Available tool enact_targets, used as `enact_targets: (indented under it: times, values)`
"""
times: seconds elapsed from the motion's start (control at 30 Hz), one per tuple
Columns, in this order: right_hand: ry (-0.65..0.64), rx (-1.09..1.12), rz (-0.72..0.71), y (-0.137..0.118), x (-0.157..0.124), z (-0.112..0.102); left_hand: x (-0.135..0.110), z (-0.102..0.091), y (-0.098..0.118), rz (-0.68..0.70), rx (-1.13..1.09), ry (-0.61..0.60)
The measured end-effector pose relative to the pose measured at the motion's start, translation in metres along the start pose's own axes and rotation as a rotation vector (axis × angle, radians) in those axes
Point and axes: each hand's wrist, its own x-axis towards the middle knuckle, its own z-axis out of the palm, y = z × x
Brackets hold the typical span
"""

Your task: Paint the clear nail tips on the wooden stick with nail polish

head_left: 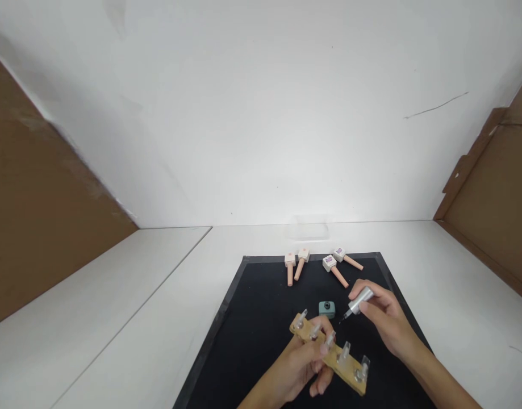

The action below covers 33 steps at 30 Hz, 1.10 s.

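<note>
My left hand (305,360) grips a wooden nail tip stand (350,372), tilted down to the right. Several clear false nail tips (344,353) stick up along it. Between the fingers of my right hand (382,318) is the silver cap of a nail polish brush (363,299). Its dark bristle end points down and left, apart from the nail tips. Just beyond the stand, an uncapped teal nail polish bottle (326,308) stands on the black mat, its dark mouth showing.
Several white polish bottles with peach caps (329,262) lie at the far edge of the black mat (252,318). A clear plastic tray (309,230) is behind them, near the white wall. Brown cardboard panels (43,187) flank the white table.
</note>
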Motion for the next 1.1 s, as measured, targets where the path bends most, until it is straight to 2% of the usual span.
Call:
enact_targets:
  times: [0.1,0.2,0.5,0.63,0.73,0.97,1.1]
  values:
    - [0.087,0.065,0.025,0.000,0.000,0.004,0.000,0.001,0.003,0.025,-0.050,0.006]
    - [0.131,0.117,0.070,0.002,-0.001,0.009,0.001,0.005,0.008,0.047,-0.086,0.069]
    - [0.053,0.194,0.305,0.011,-0.002,0.019,0.003,0.010,0.013,0.100,-0.095,0.414]
    - [0.025,0.248,0.328,0.008,-0.003,0.022,0.003,0.012,0.015,0.142,-0.076,0.547]
    - [0.017,0.270,0.318,0.008,-0.004,0.024,0.004,0.013,0.016,0.136,-0.039,0.548]
    - [-0.030,0.243,0.325,0.011,-0.004,0.026,0.003,0.017,0.017,0.104,0.079,0.448]
    - [0.022,0.121,0.264,0.011,0.000,0.018,0.003,0.019,0.017,0.102,0.107,0.483]
